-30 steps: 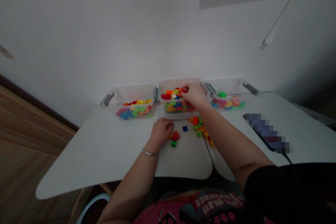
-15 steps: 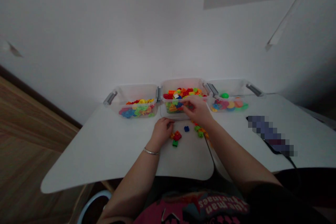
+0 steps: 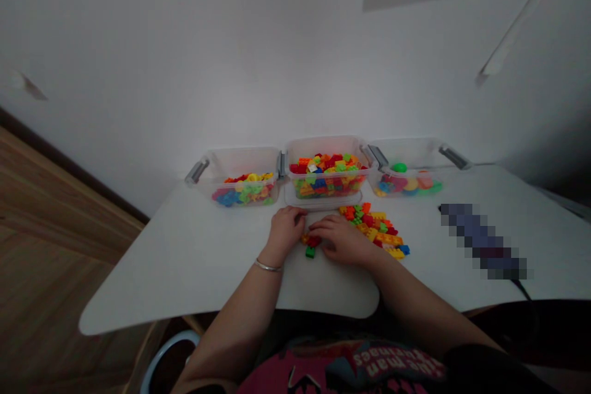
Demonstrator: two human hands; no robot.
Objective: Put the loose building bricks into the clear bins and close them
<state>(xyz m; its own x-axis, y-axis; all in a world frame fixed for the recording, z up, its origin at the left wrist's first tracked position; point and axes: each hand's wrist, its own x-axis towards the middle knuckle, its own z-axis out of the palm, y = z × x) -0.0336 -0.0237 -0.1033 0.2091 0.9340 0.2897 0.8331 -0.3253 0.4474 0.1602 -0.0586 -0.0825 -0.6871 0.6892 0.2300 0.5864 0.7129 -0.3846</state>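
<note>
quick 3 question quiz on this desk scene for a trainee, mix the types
1. Multiple choice: the metal bangle is on which wrist? a) left b) right
2. True or false: the green round piece lies in the middle clear plastic bin.
3. Short answer: what colour is the small brick on the white table, just below the left hand and right hand?

Key: 1 a; 2 false, it lies in the right-hand bin; 3 green
</note>
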